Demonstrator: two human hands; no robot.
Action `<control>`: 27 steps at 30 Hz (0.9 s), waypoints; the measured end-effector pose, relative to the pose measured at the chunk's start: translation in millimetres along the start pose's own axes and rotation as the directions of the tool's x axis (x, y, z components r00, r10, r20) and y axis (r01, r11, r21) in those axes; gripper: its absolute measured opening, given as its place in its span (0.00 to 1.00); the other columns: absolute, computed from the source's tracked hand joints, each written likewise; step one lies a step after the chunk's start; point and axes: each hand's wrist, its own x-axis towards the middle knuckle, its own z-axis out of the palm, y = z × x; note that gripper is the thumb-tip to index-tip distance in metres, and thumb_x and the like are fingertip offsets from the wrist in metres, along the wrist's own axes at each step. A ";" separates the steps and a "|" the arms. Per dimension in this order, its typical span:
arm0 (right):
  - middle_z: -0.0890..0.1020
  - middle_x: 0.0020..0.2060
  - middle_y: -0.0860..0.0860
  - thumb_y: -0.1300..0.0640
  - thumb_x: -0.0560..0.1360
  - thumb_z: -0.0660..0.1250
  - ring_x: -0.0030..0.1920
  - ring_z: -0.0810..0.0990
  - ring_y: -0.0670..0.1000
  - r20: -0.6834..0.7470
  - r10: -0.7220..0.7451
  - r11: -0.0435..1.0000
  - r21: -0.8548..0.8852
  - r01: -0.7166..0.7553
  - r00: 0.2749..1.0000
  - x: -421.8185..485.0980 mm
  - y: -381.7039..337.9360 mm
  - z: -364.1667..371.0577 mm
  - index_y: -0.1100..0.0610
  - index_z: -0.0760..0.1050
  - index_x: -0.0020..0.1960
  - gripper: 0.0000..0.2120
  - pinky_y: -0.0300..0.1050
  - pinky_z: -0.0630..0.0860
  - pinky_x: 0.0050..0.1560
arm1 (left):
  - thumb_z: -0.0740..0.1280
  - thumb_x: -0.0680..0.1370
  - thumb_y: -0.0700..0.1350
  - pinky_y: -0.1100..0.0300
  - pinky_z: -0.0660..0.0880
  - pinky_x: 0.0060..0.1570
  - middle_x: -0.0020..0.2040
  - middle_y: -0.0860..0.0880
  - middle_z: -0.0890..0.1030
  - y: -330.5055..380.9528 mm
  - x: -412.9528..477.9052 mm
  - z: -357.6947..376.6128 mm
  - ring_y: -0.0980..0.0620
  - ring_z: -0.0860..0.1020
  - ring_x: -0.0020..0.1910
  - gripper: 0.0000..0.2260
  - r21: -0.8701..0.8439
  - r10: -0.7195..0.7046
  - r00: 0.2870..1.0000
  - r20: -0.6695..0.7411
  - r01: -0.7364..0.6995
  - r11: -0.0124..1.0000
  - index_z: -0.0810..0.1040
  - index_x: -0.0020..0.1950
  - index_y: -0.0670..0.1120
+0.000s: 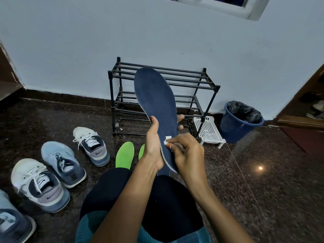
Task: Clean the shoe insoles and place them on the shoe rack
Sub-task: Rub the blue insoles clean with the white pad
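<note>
The left hand [154, 142] grips a long navy insole [157, 99] upright. Beside that grip, the right hand [185, 151] pinches a white wad [165, 142], perhaps tissue, against it.

Held insole [156, 102]: was navy, with a small white tag toward its 6 o'clock end.
Wad [165, 142]: was white.
Floor insoles [124, 155]: were bright green.
Shoe rack [192, 79]: was black.
Bucket [235, 130]: was blue, its liner [245, 111] black.
Basket [208, 130]: was white, with a grid of holes.
White sneakers [40, 185]: had grey and navy heels.
Blue sneakers [63, 162]: were pale blue with navy.
Floor [263, 172]: was dark brown, speckled.
Wall [70, 50]: was pale blue-grey.
</note>
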 end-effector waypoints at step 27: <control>0.77 0.39 0.48 0.67 0.71 0.68 0.43 0.76 0.43 0.044 -0.046 0.999 0.000 0.046 0.998 -13.7 -5.9 -2.2 0.59 0.81 0.43 0.06 0.26 0.68 0.45 | 0.46 0.78 0.67 0.60 0.76 0.37 0.37 0.46 0.80 1.8 -2.7 2.9 0.53 0.78 0.33 0.35 0.115 -0.075 0.997 -0.025 0.077 0.990 0.82 0.51 0.42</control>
